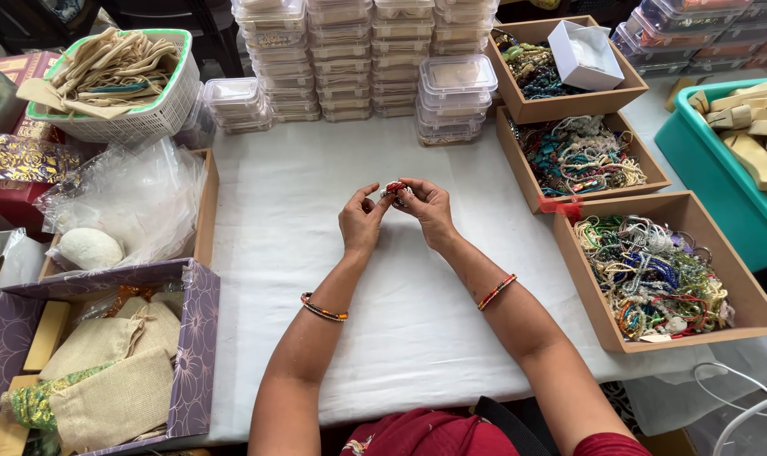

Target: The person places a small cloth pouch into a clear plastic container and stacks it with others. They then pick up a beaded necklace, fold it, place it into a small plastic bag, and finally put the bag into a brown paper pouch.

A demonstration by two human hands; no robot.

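L hand (362,219) & R hand (426,205) both pinch small red bead piece (395,188); prob. light, delicate, best held at edges w/ fingertips.

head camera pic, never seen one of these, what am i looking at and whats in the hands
This is one picture from a camera worn on a person's head, looking down at their own two bare hands over a table covered with a white cloth. The left hand and right hand meet above the middle of it, pinching a small red beaded piece between the fingertips. To the right stand three brown trays of beaded jewellery. Stacks of clear plastic boxes line the back. On the left are a white basket of cloth strips and a purple box with burlap pouches.
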